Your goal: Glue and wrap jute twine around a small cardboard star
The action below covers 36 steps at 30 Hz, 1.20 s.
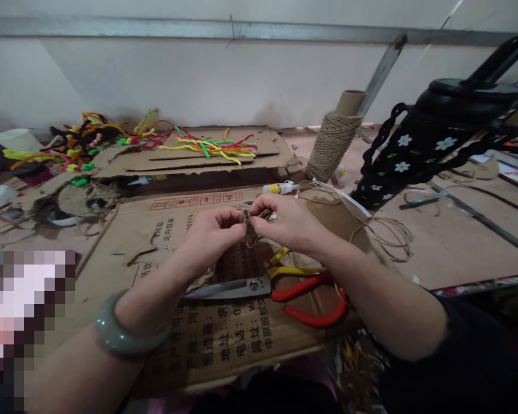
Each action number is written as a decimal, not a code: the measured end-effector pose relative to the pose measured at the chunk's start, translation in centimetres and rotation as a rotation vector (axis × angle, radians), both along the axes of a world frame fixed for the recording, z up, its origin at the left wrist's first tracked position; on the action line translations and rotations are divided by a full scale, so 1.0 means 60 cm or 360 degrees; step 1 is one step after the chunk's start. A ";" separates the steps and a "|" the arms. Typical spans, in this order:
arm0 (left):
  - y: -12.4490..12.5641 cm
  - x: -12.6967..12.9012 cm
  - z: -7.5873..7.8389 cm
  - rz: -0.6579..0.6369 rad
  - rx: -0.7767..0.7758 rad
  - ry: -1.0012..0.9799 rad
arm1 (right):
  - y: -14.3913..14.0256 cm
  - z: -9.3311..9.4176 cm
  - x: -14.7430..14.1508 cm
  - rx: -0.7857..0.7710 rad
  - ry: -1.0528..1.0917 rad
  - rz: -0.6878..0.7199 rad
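Between the fingertips of both hands sits a small bundle of brown twine [251,233], looped or coiled; its exact shape is partly hidden by the fingers. My left hand [213,236], with a pale green bangle [112,328] on the wrist, pinches it from the left. My right hand [285,221] pinches it from the right, its fingers curled over. Just below the hands, scissors [254,286] with red and yellow handles lie on a printed cardboard sheet [155,299]. A small glue bottle [278,188] with a yellow label lies just beyond my right hand.
A twine spool [336,138] stands behind, with loose twine [391,236] trailing at right. A black flowered tumbler [406,144] leans at the right. Bright pipe cleaners [216,148] lie on cardboard at the back. A pixelated patch covers the lower left.
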<state>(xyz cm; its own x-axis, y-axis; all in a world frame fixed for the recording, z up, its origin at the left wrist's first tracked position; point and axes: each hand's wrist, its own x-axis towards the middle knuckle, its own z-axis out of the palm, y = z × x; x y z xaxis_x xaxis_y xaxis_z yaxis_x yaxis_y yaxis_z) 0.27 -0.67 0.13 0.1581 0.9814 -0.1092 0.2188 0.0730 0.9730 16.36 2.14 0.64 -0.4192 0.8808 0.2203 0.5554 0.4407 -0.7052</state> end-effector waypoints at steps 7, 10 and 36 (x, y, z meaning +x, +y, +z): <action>-0.002 -0.001 0.007 -0.0053 -0.0040 -0.0180 | 0.005 0.004 0.005 -0.0112 0.0154 0.0029; 0.000 -0.005 0.009 -0.0103 -0.0075 -0.0218 | 0.009 0.003 0.007 -0.0123 0.0190 0.0028; 0.000 -0.002 0.002 -0.0005 0.0026 -0.0133 | 0.001 0.001 0.001 -0.0079 0.0067 -0.0026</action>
<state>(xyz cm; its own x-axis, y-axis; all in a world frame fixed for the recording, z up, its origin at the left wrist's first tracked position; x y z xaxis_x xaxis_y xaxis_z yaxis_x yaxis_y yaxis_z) 0.17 -0.64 0.24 0.1687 0.9825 -0.0794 0.1373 0.0563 0.9889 16.44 2.17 0.68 -0.3956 0.8978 0.1936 0.5315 0.3957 -0.7489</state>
